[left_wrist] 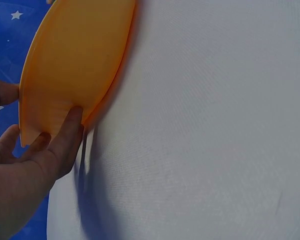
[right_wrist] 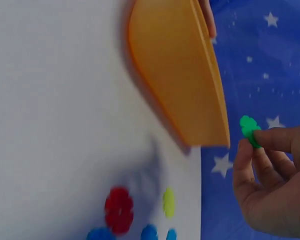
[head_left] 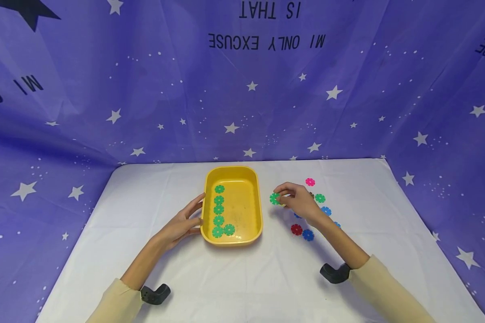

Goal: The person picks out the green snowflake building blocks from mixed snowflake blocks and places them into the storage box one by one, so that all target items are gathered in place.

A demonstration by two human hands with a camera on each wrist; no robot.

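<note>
A yellow plastic tray (head_left: 248,211) sits on the white table. Along its left side lie several green snowflake discs (head_left: 218,209) in a column, with one more beside the lowest. My left hand (head_left: 180,226) rests its fairly straight fingers against the tray's left outer wall; the left wrist view shows the fingertips (left_wrist: 76,112) on that wall. To the right of the tray, my right hand (head_left: 301,202) pinches a green snowflake disc (right_wrist: 248,129) between thumb and fingertips, raised over the table.
Loose discs lie right of the tray, partly under my right hand: a pink disc (head_left: 310,181), a green one (head_left: 319,198), a red one (head_left: 297,229), several blue ones (head_left: 308,235) and a yellow one (right_wrist: 169,202). A purple star-printed cloth (head_left: 210,98) hangs behind the table.
</note>
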